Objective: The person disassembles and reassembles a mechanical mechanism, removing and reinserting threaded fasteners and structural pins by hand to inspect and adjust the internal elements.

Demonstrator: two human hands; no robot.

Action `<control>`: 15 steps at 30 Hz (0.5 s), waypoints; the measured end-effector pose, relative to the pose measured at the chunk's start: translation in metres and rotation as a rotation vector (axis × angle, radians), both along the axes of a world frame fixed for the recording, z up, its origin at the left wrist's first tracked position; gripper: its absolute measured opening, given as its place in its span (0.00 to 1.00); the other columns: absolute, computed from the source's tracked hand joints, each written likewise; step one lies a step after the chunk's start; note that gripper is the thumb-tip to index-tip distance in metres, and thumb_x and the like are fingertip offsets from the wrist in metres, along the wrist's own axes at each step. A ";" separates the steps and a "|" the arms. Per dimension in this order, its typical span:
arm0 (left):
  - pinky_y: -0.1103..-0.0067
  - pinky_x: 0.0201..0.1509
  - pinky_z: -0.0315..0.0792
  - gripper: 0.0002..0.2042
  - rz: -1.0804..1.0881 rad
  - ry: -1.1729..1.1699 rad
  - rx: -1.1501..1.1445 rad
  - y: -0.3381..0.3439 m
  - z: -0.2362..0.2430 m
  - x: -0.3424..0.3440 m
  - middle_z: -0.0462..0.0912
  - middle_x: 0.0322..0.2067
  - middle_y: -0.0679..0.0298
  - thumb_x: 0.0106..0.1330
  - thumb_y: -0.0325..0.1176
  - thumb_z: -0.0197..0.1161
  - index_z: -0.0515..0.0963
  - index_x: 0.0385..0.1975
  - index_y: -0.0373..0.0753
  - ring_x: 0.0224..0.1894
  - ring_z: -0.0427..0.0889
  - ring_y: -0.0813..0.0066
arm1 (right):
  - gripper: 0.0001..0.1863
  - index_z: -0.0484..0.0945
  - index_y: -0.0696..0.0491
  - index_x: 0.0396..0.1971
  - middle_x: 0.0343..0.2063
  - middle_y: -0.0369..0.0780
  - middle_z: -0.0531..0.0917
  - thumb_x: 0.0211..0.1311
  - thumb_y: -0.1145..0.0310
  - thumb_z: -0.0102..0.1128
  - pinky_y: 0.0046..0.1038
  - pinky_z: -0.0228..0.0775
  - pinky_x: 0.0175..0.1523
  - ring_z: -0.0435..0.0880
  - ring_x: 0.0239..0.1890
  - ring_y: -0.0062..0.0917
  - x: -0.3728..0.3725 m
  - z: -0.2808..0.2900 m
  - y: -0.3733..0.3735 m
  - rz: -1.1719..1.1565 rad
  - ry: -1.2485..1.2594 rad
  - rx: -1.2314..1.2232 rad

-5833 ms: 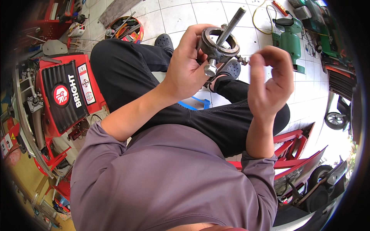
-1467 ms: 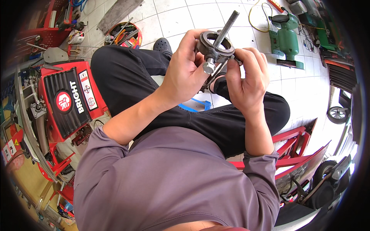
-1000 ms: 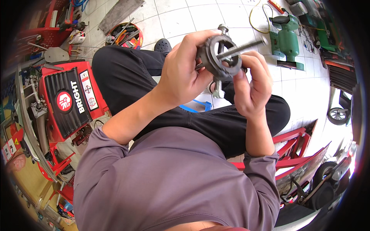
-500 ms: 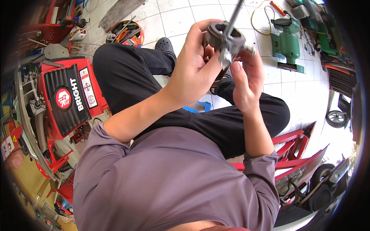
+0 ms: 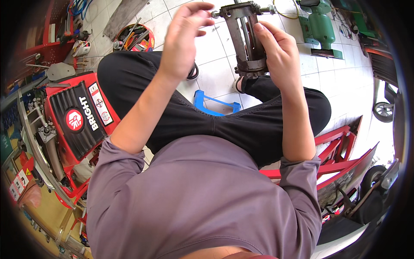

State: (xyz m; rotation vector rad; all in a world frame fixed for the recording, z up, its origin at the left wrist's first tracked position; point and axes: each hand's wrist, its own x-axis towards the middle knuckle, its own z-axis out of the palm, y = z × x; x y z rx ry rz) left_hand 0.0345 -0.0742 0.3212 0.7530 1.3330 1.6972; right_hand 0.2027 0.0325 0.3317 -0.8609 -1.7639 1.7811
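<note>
A dark, worn metal cylinder (image 5: 236,36) with long open slots is upright in front of me, over the floor between my knees. A bright rod shows through its slots, its top end is wider, and a toothed ring rims its lower end. My right hand (image 5: 282,56) grips its right side, with the thumb on the front and the other fingers partly hidden. Threaded bolts stick out on both sides of the top, one of them a left bolt (image 5: 214,14). Beside this bolt, my left hand (image 5: 181,43) is open and slightly blurred, its fingers apart and holding nothing.
On the tiled floor lies a blue plastic frame (image 5: 199,101) between my legs. A red tub of tools (image 5: 151,39) stands ahead left, a green bench grinder (image 5: 321,30) ahead right. A red-and-black case (image 5: 71,116) is at my left, red metal frame bars (image 5: 332,166) at my right.
My left hand has let go of the metal cylinder and moved left. The cylinder has turned from its ring end facing me to showing its slotted side, held by my right hand alone.
</note>
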 end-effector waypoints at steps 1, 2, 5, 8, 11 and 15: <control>0.77 0.48 0.68 0.13 0.023 -0.044 0.012 0.002 0.002 -0.004 0.74 0.44 0.63 0.68 0.31 0.46 0.70 0.49 0.36 0.45 0.75 0.78 | 0.15 0.78 0.60 0.40 0.24 0.33 0.79 0.68 0.64 0.49 0.18 0.69 0.33 0.75 0.27 0.12 0.000 0.001 0.003 0.034 0.029 -0.036; 0.77 0.48 0.68 0.12 0.030 -0.029 0.022 0.003 0.001 -0.005 0.74 0.44 0.63 0.68 0.31 0.46 0.70 0.48 0.35 0.45 0.75 0.78 | 0.16 0.78 0.61 0.41 0.25 0.34 0.80 0.69 0.63 0.49 0.18 0.69 0.34 0.76 0.28 0.12 0.000 0.001 0.002 0.055 0.061 -0.098; 0.78 0.49 0.69 0.09 0.015 0.038 0.162 0.004 -0.007 -0.002 0.76 0.42 0.60 0.69 0.28 0.49 0.71 0.45 0.34 0.45 0.75 0.79 | 0.18 0.74 0.63 0.47 0.31 0.38 0.81 0.70 0.63 0.47 0.17 0.71 0.40 0.78 0.33 0.14 0.004 0.002 -0.001 0.193 0.174 -0.219; 0.82 0.47 0.70 0.07 -0.078 -0.026 0.284 0.002 -0.006 0.009 0.79 0.36 0.63 0.64 0.23 0.56 0.72 0.41 0.34 0.41 0.78 0.79 | 0.19 0.70 0.63 0.45 0.30 0.42 0.78 0.69 0.61 0.44 0.29 0.75 0.37 0.81 0.33 0.30 0.007 0.001 -0.013 0.223 0.408 -0.365; 0.79 0.49 0.68 0.15 -0.187 -0.059 0.354 -0.003 0.000 0.018 0.77 0.40 0.61 0.60 0.22 0.59 0.70 0.48 0.34 0.45 0.76 0.75 | 0.22 0.71 0.60 0.36 0.26 0.42 0.77 0.64 0.52 0.51 0.29 0.74 0.32 0.81 0.27 0.30 0.006 -0.001 -0.016 0.294 0.420 -0.462; 0.79 0.49 0.66 0.21 -0.212 0.144 0.430 -0.004 0.017 0.021 0.78 0.43 0.62 0.55 0.24 0.64 0.71 0.51 0.35 0.45 0.76 0.75 | 0.25 0.72 0.59 0.34 0.22 0.44 0.78 0.64 0.47 0.47 0.30 0.74 0.29 0.80 0.23 0.31 0.009 0.003 -0.016 0.391 0.430 -0.490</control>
